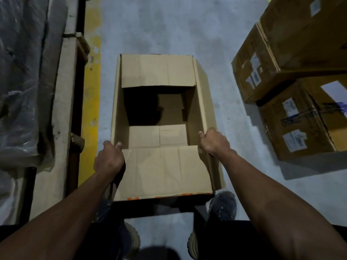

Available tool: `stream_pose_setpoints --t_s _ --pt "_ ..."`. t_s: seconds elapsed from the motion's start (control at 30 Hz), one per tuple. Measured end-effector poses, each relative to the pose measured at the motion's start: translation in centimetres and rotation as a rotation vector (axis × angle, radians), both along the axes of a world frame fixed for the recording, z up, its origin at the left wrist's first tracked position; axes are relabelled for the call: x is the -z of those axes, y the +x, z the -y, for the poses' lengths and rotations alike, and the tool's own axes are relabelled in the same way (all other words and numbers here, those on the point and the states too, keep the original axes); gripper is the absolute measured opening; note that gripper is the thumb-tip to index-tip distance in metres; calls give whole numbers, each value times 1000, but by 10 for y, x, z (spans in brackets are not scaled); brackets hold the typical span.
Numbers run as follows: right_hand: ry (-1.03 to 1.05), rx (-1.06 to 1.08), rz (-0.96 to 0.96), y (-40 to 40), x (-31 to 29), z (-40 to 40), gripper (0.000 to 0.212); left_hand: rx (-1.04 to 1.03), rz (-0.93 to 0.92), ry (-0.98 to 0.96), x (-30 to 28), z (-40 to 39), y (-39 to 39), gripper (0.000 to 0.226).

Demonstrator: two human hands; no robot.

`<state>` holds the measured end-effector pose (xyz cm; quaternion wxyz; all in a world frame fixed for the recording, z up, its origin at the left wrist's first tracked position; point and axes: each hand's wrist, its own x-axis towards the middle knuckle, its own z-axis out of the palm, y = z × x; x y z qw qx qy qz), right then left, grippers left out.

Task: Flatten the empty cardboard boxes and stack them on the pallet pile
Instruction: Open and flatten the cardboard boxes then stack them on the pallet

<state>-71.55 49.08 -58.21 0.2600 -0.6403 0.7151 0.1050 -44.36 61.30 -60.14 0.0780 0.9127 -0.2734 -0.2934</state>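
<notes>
- Gripping the box (163,117) on both sides here: left hand (109,158) is curled over the left wall near the front corner, thumb tip poking up just inside the rim.
- Right hand (214,141) does the same on the right wall, fingers wrapped over the edge and thumb on top. Both hands are clamped on cardboard, not loose.
- Bare forearms run in from the bottom corners, so the box sits right between them.
- Box is open on top and looks empty inside; the bottom is mostly in shadow, so hard to see much down there.
- Near flap (165,171) is folded toward the person, lying out over the front between the two hands. Far flap (157,71) leans in over the opening at the back.
- A bit of orange print shows along the front bottom edge.
- It stands upright on the grey floor (169,25), just ahead of the person's shoes (222,205).
- Off to the right, well apart from it, two closed cartons (293,53) with white labels are stacked one against another, tape on the lower one.
- To the left, a yellow line (91,109) runs along the floor beside the box.
- Past that line is a pallet load (22,81) wrapped in plastic film, with a flat cardboard sheet (62,109) along its edge.
</notes>
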Motion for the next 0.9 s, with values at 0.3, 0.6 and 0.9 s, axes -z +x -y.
stream_pose_setpoints --t_s 0.3,0.6,0.9 --pt "-152 -79 -2 8 11 -3 32 -88 -9 -39 8 11 -2 44" --pt "-96 -47 -1 -1 -1 -8 36 125 158 -222 1 -1 -13 61" --pt "-85 164 152 -7 -22 -20 49 736 80 -172 -34 17 -47 50"
